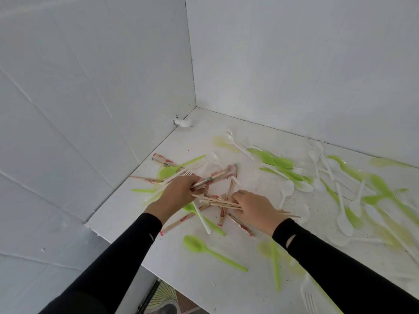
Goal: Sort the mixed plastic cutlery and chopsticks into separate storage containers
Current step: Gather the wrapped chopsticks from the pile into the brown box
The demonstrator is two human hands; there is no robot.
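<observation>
Mixed cutlery lies scattered over a white tabletop (226,288). My left hand (175,193) grips a bundle of wrapped chopsticks (218,175) that points up and to the right. My right hand (254,206) holds several bare wooden chopsticks (217,200) lying crosswise toward the left hand. More paper-wrapped chopsticks (164,160) lie around and under both hands. A green spoon (204,248) lies near the front, and white spoons (285,189) and green cutlery (281,165) spread to the right. No storage container is in view.
White walls (90,109) meet in a corner behind the table, closing in its left and far sides. A small white lump (184,123) sits in that corner. The table's left front edge drops to a patterned floor (163,298). A white fork (309,300) lies at the near edge.
</observation>
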